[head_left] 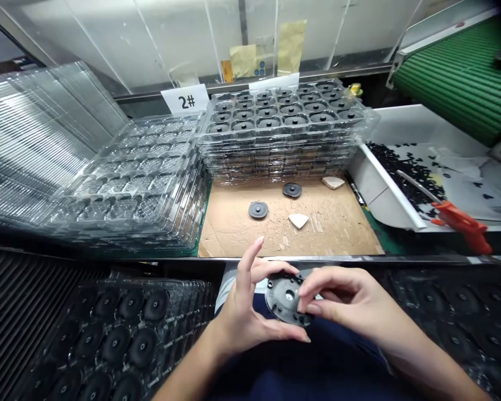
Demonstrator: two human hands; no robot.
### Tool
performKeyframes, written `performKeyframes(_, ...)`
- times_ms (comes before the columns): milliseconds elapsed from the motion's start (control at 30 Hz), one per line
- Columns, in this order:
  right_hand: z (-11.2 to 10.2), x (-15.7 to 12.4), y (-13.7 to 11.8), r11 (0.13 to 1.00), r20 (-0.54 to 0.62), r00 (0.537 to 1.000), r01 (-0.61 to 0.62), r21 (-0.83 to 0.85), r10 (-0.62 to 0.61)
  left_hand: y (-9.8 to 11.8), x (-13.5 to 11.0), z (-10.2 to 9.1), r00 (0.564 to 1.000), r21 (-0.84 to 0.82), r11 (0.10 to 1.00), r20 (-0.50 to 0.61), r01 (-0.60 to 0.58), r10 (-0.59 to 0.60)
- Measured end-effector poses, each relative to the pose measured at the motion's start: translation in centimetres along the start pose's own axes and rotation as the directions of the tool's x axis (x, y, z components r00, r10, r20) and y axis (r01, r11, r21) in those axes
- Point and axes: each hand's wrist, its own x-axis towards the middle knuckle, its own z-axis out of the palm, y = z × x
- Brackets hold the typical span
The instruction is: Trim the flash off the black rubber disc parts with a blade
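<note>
Gripping with both hands right now: my left hand (244,317) pinches the rim of a round black plastic disc (284,298), its index finger lifted clear, while my right hand (346,298) closes on the opposite edge with its fingertips (307,292). That disc, showing a centre hole ringed by smaller holes, sits just above my dark navy clothing (284,362), below the bench edge. Ahead, on a worn brown cardboard sheet (334,234), lie two black discs (258,210) and two pale triangular pieces (298,220). Behind them rises a stack of clear plastic trays (275,156) with black discs in their pockets, beside a white "2#" card (185,99). Off to the right, a white bin (376,189) holds small black parts, and an orange-handled tool (459,220) lies next to it.
</note>
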Motion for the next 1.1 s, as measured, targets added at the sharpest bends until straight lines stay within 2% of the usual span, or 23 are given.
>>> performKeyframes(67, 0.0, -0.1, -0.3, 0.999, 0.052, 0.998, -0.03, -0.016, 0.031, 0.0, 0.0, 0.0, 1.0, -0.04, 0.999, 0.011, 0.017, -0.017)
performKeyframes(200, -0.2, 0.4, -0.8, 0.99, 0.157, 0.983, -0.113, 0.085, 0.099, -0.2, 0.0, 0.0, 0.997, -0.128, 0.99, 0.064, 0.055, -0.047)
performKeyframes(333, -0.5, 1.1, -0.9, 0.976, 0.281, 0.946, -0.195, 0.094, 0.162, -0.2, 0.3, -0.1, 0.982, -0.137, 0.98, 0.144, 0.144, -0.125)
performKeyframes(400, -0.8, 1.4, -0.7, 0.977, 0.296, 0.939, -0.203, 0.071, 0.173, -0.3, 0.6, 0.0, 0.978, -0.133, 0.977, 0.147, 0.166, -0.146)
performKeyframes(533, -1.4, 1.5, 0.0, 0.975, 0.197, 0.96, -0.214, 0.068, 0.197, -0.8, 1.2, 0.2, 0.987, -0.11, 0.986, 0.117, 0.124, -0.111)
performKeyframes(667, -1.9, 1.7, 0.5, 0.988, 0.07, 0.987, -0.148, 0.05, 0.145, -1.5, 1.7, 0.3, 0.997, -0.107, 0.992, 0.045, 0.068, -0.064)
performKeyframes(833, -2.3, 2.3, 0.5, 0.994, 0.029, 0.995, -0.092, 0.065, 0.09, -2.3, 2.6, 0.3, 0.999, -0.055, 0.998, 0.034, 0.004, -0.002)
performKeyframes(1033, -3.3, 3.1, 1.6, 0.944, 0.017, 0.999, -0.037, 0.328, 0.033, -3.3, 4.2, 0.4, 0.997, 0.025, 0.997, 0.029, -0.079, 0.078)
performKeyframes(1100, -3.8, 3.3, 1.8, 0.936, -0.022, 1.0, 0.002, 0.352, 0.006, -3.7, 4.7, 0.6, 0.996, 0.035, 0.996, 0.043, -0.078, 0.076)
